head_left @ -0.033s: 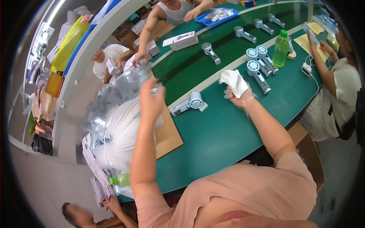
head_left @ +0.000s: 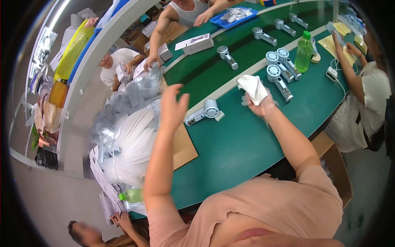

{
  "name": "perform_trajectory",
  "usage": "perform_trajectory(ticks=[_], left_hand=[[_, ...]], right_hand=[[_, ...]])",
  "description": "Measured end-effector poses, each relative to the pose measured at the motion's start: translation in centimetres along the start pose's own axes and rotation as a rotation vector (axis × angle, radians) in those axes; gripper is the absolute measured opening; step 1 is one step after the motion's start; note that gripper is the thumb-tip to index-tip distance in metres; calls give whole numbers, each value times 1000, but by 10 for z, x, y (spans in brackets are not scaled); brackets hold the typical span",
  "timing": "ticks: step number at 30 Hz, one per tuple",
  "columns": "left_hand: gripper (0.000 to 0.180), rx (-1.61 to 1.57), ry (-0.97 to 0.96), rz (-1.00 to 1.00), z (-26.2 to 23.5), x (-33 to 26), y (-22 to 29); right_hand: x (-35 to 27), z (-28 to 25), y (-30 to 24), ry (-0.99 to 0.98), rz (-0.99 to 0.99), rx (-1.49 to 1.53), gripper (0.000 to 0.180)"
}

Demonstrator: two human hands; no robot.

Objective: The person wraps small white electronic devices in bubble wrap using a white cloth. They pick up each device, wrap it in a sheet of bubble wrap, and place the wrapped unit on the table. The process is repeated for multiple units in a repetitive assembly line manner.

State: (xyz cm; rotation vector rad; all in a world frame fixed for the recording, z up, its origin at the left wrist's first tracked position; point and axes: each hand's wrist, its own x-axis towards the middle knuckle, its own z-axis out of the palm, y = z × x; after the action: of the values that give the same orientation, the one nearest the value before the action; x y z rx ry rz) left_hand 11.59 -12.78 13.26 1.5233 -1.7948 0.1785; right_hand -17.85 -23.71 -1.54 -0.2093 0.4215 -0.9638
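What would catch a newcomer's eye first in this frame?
Probably the long green worktable curving through the middle, dotted with grey handheld devices. Next, the person's right hand at the centre, holding a white cloth, while the left hand is raised open above a big heap of clear plastic bags at the table's left end. A green bottle stands out at upper right.

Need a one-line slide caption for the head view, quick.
Right hand holds a white cloth above the green table; open left hand reaches toward clear plastic bags, near a handheld fan.
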Motion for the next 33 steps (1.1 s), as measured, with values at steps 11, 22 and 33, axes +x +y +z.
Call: perform_trajectory(ticks=[11, 22, 33], left_hand=[[58, 122, -481, -242, 217, 85, 27], [18, -111, 12, -447, 256, 90, -13], [40, -824, -243, -483, 72, -90, 120]], right_hand=[[20, -12, -17, -99, 51, 381, 44], [13, 6, -5, 28, -254, -1, 43], [-49, 37, 19, -325, -1193, -1580, 48]])
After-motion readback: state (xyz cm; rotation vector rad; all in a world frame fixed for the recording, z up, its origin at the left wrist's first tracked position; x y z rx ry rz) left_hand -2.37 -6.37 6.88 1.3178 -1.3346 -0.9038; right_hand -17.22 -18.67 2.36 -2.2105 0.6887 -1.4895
